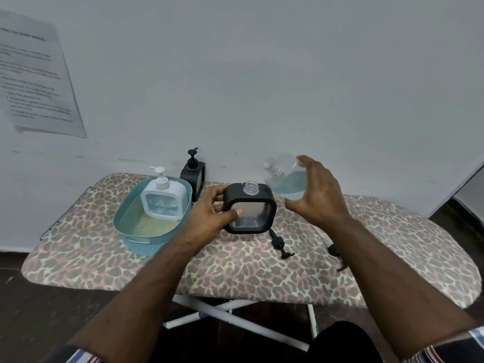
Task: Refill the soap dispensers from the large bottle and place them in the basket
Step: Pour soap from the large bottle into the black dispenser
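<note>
the left hand (209, 213) grips the left edge of a black-framed soap dispenser (250, 208) that stands upright at the centre of the leopard-print ironing board (235, 271), thumb laid across its clear textured front, fingers curled round the frame; its threaded neck is uncapped and points straight up. at about 2 o'clock from it, the right hand (318, 192) grasps the large clear bottle (284, 179), fingers wrapped round its far side. the bottle is tilted, its long axis running from lower right to upper left, its open neck aimed toward 10 o'clock above the dispenser's mouth, and pale blue liquid pools in its lower part. a black pump head (280, 242) lies flat on the board at 5 o'clock from the dispenser, nozzle end nearest the viewer; another dark pump piece (336, 254) lies partly hidden behind the right forearm. at 9 o'clock sits the teal basket (131, 231), holding a white soap dispenser (163, 200) upright with its pump on. a second black dispenser (192, 174), pump fitted, stands upright at 11 o'clock against the wall, just behind the basket.
</note>
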The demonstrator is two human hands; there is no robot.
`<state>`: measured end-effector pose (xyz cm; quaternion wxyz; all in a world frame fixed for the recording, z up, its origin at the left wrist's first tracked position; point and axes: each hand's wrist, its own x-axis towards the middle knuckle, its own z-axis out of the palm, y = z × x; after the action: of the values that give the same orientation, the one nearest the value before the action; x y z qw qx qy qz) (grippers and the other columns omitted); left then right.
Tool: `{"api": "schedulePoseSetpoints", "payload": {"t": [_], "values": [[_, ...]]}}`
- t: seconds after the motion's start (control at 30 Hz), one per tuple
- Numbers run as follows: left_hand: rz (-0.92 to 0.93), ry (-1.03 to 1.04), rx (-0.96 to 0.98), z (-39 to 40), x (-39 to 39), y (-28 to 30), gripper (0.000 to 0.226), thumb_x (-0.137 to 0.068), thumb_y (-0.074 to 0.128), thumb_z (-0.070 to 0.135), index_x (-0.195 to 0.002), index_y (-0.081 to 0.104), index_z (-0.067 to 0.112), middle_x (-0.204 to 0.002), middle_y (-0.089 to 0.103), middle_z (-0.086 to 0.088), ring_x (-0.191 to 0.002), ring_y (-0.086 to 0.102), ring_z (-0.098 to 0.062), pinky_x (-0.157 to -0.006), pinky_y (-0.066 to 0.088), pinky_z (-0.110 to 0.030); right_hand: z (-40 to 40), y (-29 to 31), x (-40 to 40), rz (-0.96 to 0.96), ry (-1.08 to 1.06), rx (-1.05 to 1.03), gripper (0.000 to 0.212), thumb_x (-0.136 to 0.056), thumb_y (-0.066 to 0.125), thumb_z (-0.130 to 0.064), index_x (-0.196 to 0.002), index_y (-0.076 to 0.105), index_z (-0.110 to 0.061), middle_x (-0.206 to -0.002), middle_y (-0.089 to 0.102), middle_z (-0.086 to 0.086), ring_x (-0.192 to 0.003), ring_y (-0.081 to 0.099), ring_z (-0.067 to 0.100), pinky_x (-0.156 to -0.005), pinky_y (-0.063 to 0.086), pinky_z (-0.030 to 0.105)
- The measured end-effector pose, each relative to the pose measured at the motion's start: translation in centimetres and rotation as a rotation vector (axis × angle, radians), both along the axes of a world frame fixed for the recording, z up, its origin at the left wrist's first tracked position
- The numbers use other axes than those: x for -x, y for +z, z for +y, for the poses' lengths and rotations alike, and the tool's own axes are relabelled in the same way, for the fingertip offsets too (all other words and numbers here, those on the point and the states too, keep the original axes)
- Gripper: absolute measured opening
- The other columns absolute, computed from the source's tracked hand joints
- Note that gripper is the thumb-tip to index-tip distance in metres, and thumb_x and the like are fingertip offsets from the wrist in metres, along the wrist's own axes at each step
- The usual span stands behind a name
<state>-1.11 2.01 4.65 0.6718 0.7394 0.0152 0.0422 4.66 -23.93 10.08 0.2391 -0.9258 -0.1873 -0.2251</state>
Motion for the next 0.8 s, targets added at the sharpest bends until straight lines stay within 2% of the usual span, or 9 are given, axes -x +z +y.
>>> {"api": "schedulePoseSetpoints", "payload": {"t": [0.17,0.43,0.67,0.8], "values": [[-0.018,-0.010,0.007,0.1,0.2,0.3,0.060,-0.080,0.085,0.022,-0.134,0.058,0.028,-0.127,0.067,-0.004,-0.113,0.072,-0.021,-0.094,0.061,-0.050,0.1,1.0,0.2,-0.084,0.013,0.124,0.103,-0.059,0.092,-0.031,-0.148,0.041,-0.018,-0.141,0.055,0.007,-0.122,0.055,0.030,-0.103,0.043,0.045],[-0.025,-0.005,-0.010,0.4,0.3,0.4,0.067,-0.066,0.086,0.043,-0.127,0.060,0.037,-0.125,0.069,0.002,-0.114,0.071,-0.019,-0.096,0.061,-0.049,0.2,2.1,0.1,-0.137,0.030,0.220,0.100,-0.061,0.089,-0.032,-0.148,0.039,-0.020,-0.141,0.057,0.006,-0.126,0.054,0.031,-0.106,0.044,0.049],[-0.022,-0.004,-0.019,0.5,0.1,0.3,0.073,-0.065,0.086,0.047,-0.131,0.058,0.036,-0.127,0.068,0.001,-0.114,0.071,-0.020,-0.096,0.061,-0.049,0.1,2.6,-0.1,-0.185,0.022,0.270,0.098,-0.059,0.090,-0.029,-0.145,0.045,-0.017,-0.136,0.061,0.008,-0.121,0.058,0.032,-0.100,0.048,0.049],[-0.026,-0.001,-0.038,0.6,-0.1,0.2,0.071,-0.066,0.086,0.048,-0.130,0.058,0.038,-0.126,0.068,0.003,-0.114,0.071,-0.019,-0.096,0.060,-0.049,0.0,2.7,-0.4,-0.183,0.015,0.299,0.099,-0.060,0.089,-0.033,-0.147,0.043,-0.020,-0.140,0.059,0.006,-0.125,0.056,0.030,-0.103,0.046,0.050]]}}
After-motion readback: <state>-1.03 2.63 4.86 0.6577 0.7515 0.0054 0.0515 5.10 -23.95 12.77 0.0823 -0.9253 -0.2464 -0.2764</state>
